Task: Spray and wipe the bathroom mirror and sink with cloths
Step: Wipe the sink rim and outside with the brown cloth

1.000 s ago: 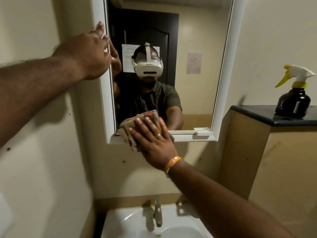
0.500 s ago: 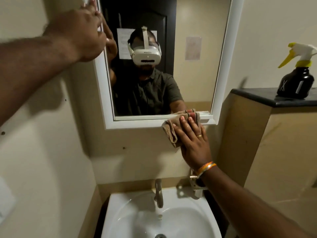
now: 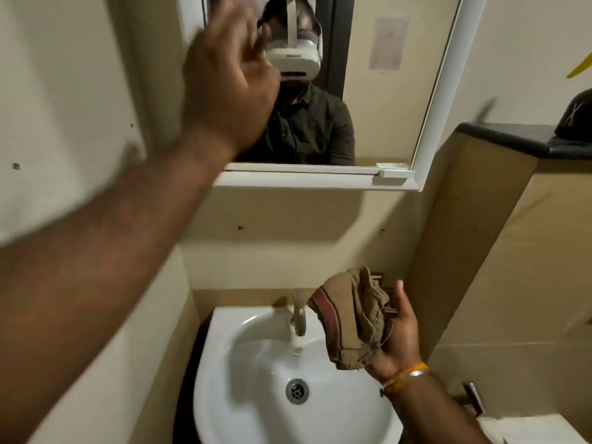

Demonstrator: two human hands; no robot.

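Two hands in view. Right hand palm-up over right rim of sink, fingers curled round bunched tan cloth beside tap. Left hand raised before mirror, blurred, fingers loosely spread, holding nothing. Spray bottle on ledge, far right.

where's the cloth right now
In the head view the cloth sits bunched in the right hand, lower right, above the sink's right rim and just right of the tap.
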